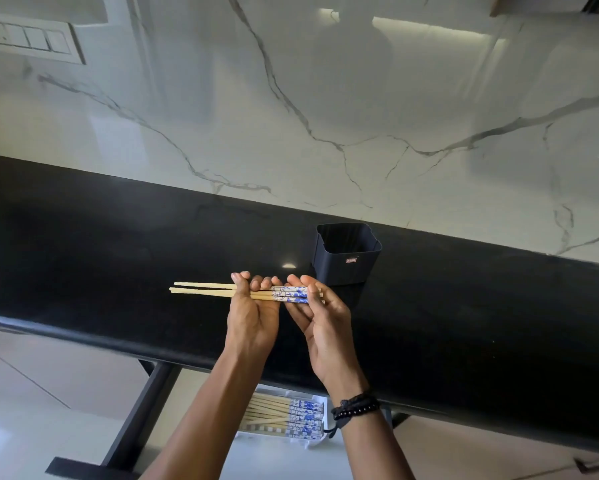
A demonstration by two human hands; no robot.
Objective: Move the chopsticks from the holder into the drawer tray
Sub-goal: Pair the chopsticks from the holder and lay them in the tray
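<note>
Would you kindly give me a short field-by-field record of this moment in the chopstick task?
left hand: grips the held chopsticks near mid-length
right hand: holds their blue-patterned ends
bundle: roughly level, above the counter
holder: upright on the counter, no chopsticks showing in it
tray: in the open drawer below the counter
stored chopsticks: lying side by side in the tray
status: held bundle not yet in the tray
</note>
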